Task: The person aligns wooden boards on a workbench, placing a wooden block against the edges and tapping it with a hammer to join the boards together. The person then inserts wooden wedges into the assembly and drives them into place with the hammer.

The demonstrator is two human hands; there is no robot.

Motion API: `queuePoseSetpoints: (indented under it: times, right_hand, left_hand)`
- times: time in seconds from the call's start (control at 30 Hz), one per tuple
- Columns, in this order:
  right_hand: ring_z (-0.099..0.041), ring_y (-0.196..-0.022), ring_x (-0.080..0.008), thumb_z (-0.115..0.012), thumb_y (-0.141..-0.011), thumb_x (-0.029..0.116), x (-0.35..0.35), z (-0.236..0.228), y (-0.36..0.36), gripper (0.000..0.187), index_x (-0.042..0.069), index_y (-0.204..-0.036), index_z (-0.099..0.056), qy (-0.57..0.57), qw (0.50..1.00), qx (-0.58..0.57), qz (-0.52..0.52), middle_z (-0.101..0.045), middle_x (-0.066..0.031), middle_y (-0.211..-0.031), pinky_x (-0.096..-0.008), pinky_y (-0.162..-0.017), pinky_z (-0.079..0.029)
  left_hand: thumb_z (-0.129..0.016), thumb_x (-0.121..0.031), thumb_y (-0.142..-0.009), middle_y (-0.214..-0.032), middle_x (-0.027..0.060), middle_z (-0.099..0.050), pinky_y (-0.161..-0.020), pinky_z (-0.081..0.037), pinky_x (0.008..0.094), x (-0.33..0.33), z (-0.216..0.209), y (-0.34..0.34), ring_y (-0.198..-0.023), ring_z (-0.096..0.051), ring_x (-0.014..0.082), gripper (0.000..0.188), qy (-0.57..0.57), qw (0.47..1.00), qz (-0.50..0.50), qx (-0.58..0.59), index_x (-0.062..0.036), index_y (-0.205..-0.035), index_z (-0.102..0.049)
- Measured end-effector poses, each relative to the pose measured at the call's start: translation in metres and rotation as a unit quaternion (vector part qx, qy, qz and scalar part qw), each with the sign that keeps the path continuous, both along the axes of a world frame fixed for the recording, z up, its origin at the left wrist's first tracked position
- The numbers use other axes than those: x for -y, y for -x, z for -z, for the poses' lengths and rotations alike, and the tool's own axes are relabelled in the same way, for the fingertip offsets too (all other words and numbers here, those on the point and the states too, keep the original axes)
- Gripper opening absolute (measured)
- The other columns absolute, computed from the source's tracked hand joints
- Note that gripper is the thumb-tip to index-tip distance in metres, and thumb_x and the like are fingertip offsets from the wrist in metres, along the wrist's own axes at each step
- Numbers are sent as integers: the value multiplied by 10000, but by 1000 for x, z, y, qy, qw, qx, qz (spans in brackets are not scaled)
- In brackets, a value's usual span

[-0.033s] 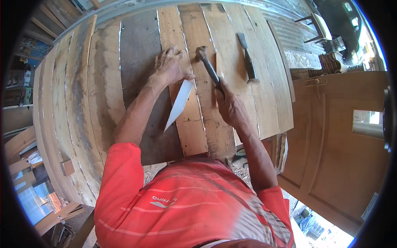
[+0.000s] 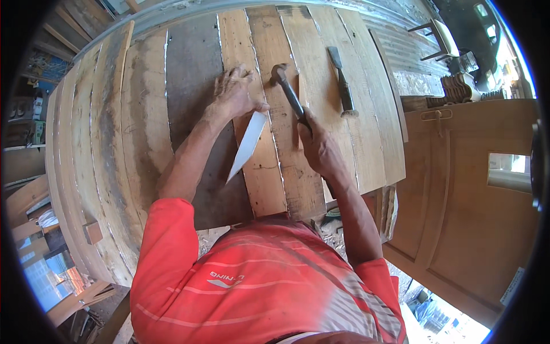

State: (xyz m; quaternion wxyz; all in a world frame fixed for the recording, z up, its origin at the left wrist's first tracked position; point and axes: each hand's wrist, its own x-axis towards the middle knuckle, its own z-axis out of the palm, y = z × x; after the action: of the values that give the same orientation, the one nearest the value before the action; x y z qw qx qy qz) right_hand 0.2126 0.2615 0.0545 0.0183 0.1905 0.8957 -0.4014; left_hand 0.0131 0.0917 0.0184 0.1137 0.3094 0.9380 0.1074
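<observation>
My left hand (image 2: 235,94) rests on the weathered planks (image 2: 143,114), its thumb pinning the upper end of a white pointed wedge (image 2: 247,146) that slants down toward me across a pale plank. My right hand (image 2: 321,149) grips the dark handle of a claw hammer. The hammer's head (image 2: 279,73) sits just right of my left hand, over the seam between two planks.
A chisel with a wooden handle (image 2: 342,86) lies on the planks right of the hammer. A brown panelled door (image 2: 458,218) lies flat at the right. A chair (image 2: 438,34) stands at the far top right. Timber offcuts (image 2: 28,200) pile up at the left.
</observation>
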Motion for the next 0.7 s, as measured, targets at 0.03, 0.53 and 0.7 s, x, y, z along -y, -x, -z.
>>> queuePoseSetpoints:
  times: [0.03, 0.53, 0.7]
  right_hand:
    - [-690, -873, -383, -509, -1043, 253, -1, -2, 1, 463, 67, -1466, -476, -1, 1000, -3, 0, -679, -247, -949, -455, -804, -511]
    - [-668, -979, -483, -471, -1055, 258, -49, 19, -3, 523, 43, -1523, -385, -49, 989, -90, 102, -653, -344, -1075, -528, -813, -485]
    - [-675, -954, -471, -475, -1053, 244, -39, 19, -6, 496, 33, -1497, -411, 1, 987, -96, 128, -647, -350, -1019, -528, -763, -489]
  left_hand:
    - [-862, -626, -625, -1572, 197, -380, -1195, -288, 509, 0, 0, 2, -1475, -325, 371, 1060, -1, 1000, 0, -3, -56, -1453, -525]
    - [-537, -862, -784, -1631, 165, -294, -1255, -137, 542, -106, 9, 29, -1536, -185, 360, 1143, 12, 984, 180, -2, -39, -1554, -348]
    - [-413, -941, -764, -1611, 170, -334, -1253, -123, 555, -106, 21, 27, -1536, -171, 378, 1202, 17, 979, 191, -64, 3, -1510, -417]
